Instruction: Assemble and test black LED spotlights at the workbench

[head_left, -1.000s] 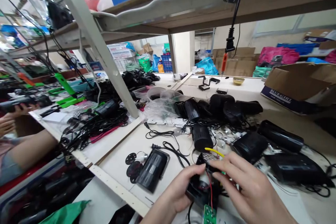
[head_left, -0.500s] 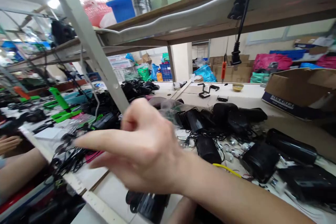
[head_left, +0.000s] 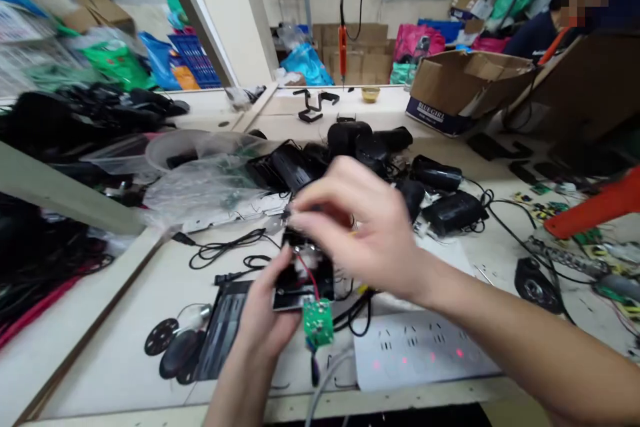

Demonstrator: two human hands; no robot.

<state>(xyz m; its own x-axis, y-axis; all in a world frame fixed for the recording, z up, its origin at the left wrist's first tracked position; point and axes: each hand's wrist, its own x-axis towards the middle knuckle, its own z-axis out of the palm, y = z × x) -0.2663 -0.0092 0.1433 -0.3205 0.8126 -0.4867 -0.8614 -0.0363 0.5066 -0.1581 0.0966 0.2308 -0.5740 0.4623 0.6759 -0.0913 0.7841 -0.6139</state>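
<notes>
My left hand [head_left: 267,310] grips a small black housing [head_left: 300,273] above the white bench. A red wire runs from it to a green circuit board [head_left: 318,323] that dangles below. My right hand [head_left: 360,230] hovers over the housing's top, blurred, fingertips pinched at its upper edge; whether they hold a small part I cannot tell. A black ribbed casing [head_left: 225,327] and black discs [head_left: 161,337] lie just left of my left hand.
A white power strip [head_left: 425,350] with red lights lies at the front edge. Black housings and cables [head_left: 440,210] crowd the middle, with a clear plastic bag [head_left: 200,187] to the left. A cardboard box [head_left: 465,87] and a person stand at the back right. An orange tool [head_left: 595,207] sits at right.
The view swung right and down. My right hand, which reached out to the left half a second ago, is back over the black housing held in my left hand.
</notes>
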